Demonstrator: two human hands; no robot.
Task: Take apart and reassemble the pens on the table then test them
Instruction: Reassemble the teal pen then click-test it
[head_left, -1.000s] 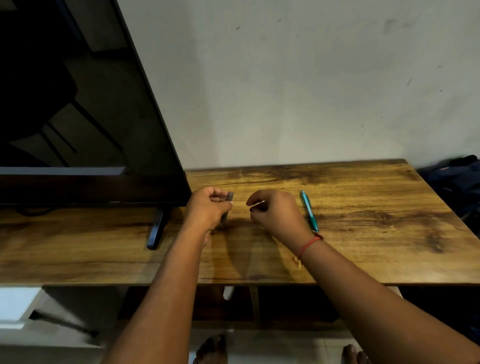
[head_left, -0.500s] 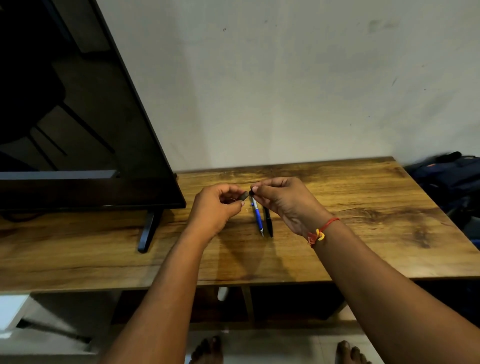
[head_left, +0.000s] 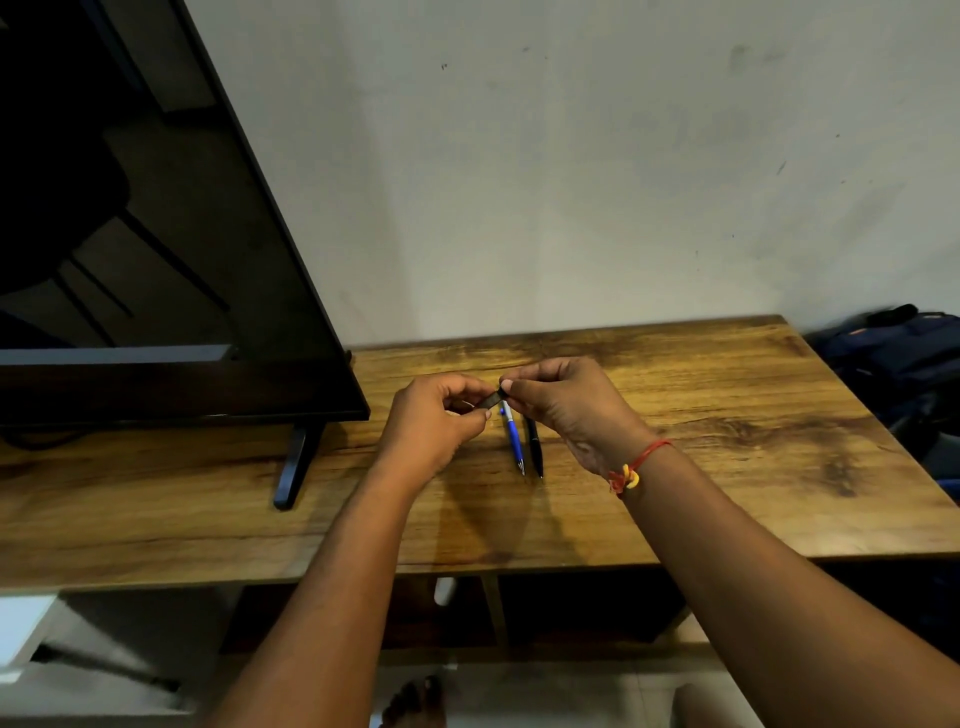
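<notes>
a large black flat-screen television (head_left: 156, 234) fills the view at ten o'clock, standing on the long brown wood-grain table (head_left: 727, 467), with a dark blue backpack (head_left: 904, 353) off the table's edge at three o'clock. over the table's middle the left hand (head_left: 431, 421) and the right hand (head_left: 566, 400), fingers curled, are held above a blue-and-white plastic pen (head_left: 514, 441) and a slim black pen (head_left: 535, 449) lying side by side with tips toward six o'clock, and both hands pinch a short dark pen barrel (head_left: 491, 400), one at each end; a red-and-yellow thread (head_left: 631, 470) circles the right wrist
</notes>
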